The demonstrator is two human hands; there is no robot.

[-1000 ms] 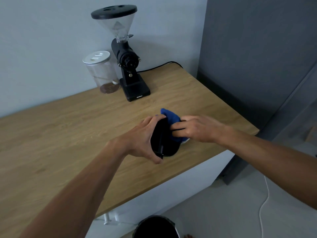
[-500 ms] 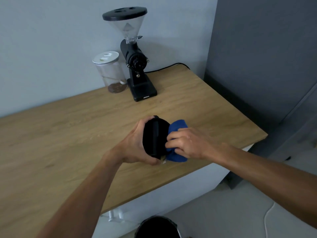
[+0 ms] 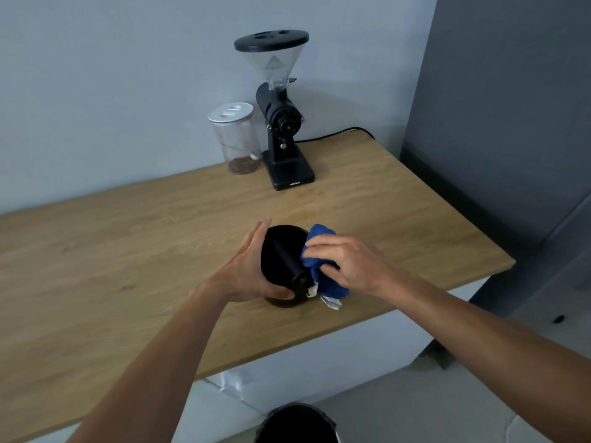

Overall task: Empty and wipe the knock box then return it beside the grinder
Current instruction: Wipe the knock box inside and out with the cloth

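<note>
While the left hand [image 3: 248,270] cups the knock box [image 3: 281,263] from its nine o'clock side, the box sits tipped on the wooden surface [image 3: 112,257], its round mouth turned up toward the camera. It is a matte black cylinder, dark inside, with a black bar [image 3: 286,259] running across the opening from about eleven o'clock down to five o'clock. The left palm lies against the wall with the fingers stretched up along the rim and the thumb wrapped under the lower edge, so this hand is grasping the box. Its bottom edge meets the surface near the front edge.

At the box's three o'clock side, the right hand [image 3: 345,263] is clenched around a bunched blue cloth [image 3: 319,251], pressing it against the rim and the end of the bar. One fold of the cloth rises above the knuckles; another hangs below the hand, where a small white tag [image 3: 331,302] touches the surface.

At twelve o'clock from the box, well apart from it, stands the grinder [image 3: 283,123] by the wall: black body and square base, clear cone hopper, black lid. Just beside it at nine o'clock is a clear jar [image 3: 236,139] with a white lid and a brown layer at its bottom. A black cable [image 3: 335,134] runs from behind the grinder toward three o'clock. Below the surface's front edge, at six o'clock, the dark rim of a bin [image 3: 297,420] shows on the floor.
</note>
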